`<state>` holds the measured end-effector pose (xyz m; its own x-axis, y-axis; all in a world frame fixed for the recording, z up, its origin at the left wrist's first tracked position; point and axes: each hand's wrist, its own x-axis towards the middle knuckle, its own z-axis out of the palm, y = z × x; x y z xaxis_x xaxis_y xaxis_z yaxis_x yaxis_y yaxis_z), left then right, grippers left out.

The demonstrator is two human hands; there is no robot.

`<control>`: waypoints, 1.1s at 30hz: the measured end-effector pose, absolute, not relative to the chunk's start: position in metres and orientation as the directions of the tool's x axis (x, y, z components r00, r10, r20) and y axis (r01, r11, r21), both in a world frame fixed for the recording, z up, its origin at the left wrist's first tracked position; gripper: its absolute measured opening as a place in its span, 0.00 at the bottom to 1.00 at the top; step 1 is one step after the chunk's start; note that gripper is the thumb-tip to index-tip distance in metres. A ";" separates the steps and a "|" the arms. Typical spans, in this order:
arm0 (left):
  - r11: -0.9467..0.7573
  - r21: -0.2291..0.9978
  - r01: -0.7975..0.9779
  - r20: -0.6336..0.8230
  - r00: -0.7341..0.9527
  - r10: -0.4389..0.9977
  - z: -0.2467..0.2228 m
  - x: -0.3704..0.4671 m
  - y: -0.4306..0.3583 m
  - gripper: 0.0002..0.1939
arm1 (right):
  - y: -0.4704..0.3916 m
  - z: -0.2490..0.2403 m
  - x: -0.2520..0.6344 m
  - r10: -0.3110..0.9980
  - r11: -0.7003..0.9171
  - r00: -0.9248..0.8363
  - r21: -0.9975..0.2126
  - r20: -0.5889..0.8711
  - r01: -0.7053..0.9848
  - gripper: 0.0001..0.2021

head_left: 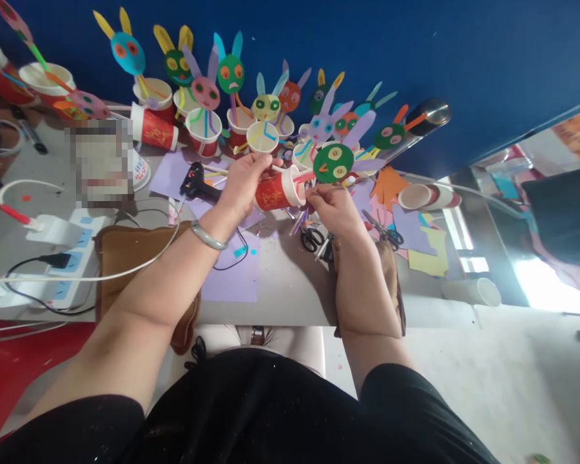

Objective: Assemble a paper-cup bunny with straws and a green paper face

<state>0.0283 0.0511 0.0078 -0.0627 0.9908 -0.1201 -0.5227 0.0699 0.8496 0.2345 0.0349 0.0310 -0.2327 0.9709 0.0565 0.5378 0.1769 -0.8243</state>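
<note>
A red paper cup (274, 192) with a white rim lies tipped sideways between my hands, its mouth toward the right. My left hand (245, 183) is closed round the cup's base end. At the cup's mouth, my right hand (329, 205) has its fingers pinched together; what they hold is too small to make out. A green paper face (332, 163) with yellow eyes and purple ears stands just beyond my right hand, and a red strip runs from near it into the cup's mouth. Behind are several finished-looking cups with rabbit faces, one a blue face (128, 54).
A black glue gun (196, 183) lies left of my left hand. Scissors (312, 240) and more scissors (389, 232) rest near my right arm. Purple paper (232, 277), a power strip (75, 258), cables and stacked cups (428, 196) lie on the grey table (290, 303).
</note>
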 end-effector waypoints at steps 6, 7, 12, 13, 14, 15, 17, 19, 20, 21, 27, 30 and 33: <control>0.096 0.859 -0.503 -0.189 -0.137 0.972 -0.001 0.040 0.054 0.10 | 0.036 0.025 0.236 0.994 0.084 -0.105 -0.890 0.041 0.449 0.16; 0.092 0.857 -0.507 -0.187 -0.140 0.972 -0.002 0.042 0.055 0.10 | 0.037 0.024 0.236 0.996 0.071 -0.082 -0.896 0.039 0.438 0.17; 0.052 0.833 -0.551 -0.149 -0.134 0.980 -0.001 0.046 0.052 0.13 | 0.041 0.025 0.234 0.999 0.039 -0.021 -0.915 0.033 0.401 0.15; 0.052 0.828 -0.559 -0.146 -0.124 0.982 0.000 0.046 0.050 0.14 | 0.042 0.025 0.234 0.999 0.033 -0.013 -0.916 0.030 0.399 0.14; 0.061 0.825 -0.562 -0.146 -0.108 0.983 0.002 0.045 0.049 0.13 | 0.043 0.025 0.234 1.000 0.027 -0.005 -0.916 0.027 0.399 0.14; 0.074 0.823 -0.563 -0.149 -0.089 0.985 0.003 0.045 0.047 0.12 | 0.043 0.025 0.235 1.000 0.022 0.000 -0.915 0.025 0.403 0.14; 0.100 0.820 -0.564 -0.155 -0.051 0.987 0.004 0.045 0.045 0.12 | 0.044 0.024 0.236 1.000 0.023 0.006 -0.908 0.028 0.418 0.14; 0.114 0.815 -0.568 -0.157 -0.027 0.987 0.002 0.045 0.043 0.12 | 0.045 0.022 0.237 0.999 0.034 0.001 -0.901 0.038 0.433 0.14; 0.118 0.815 -0.568 -0.158 -0.021 0.987 0.001 0.045 0.043 0.12 | 0.046 0.021 0.238 0.999 0.041 -0.004 -0.897 0.044 0.440 0.14; 0.120 0.816 -0.565 -0.159 -0.020 0.987 -0.001 0.045 0.043 0.12 | 0.046 0.020 0.239 0.999 0.049 -0.012 -0.893 0.049 0.446 0.15; 0.082 0.820 -0.566 -0.147 -0.070 0.987 -0.002 0.041 0.048 0.12 | 0.041 0.018 0.241 0.991 0.131 -0.054 -0.918 0.120 0.375 0.24; 0.047 0.805 -0.591 -0.121 -0.086 0.989 0.003 0.037 0.050 0.12 | 0.031 0.018 0.241 0.985 0.125 -0.166 -0.865 0.049 0.485 0.18; 0.016 0.800 -0.599 -0.092 -0.097 0.991 0.006 0.035 0.050 0.12 | 0.018 0.014 0.235 0.931 0.187 -0.353 -0.704 -0.096 0.685 0.07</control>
<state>0.0353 0.0501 0.0058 -0.0969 0.9910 -0.0919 -0.5993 0.0156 0.8004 0.2349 0.0180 0.0143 -0.3531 0.9306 -0.0963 0.6853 0.1871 -0.7038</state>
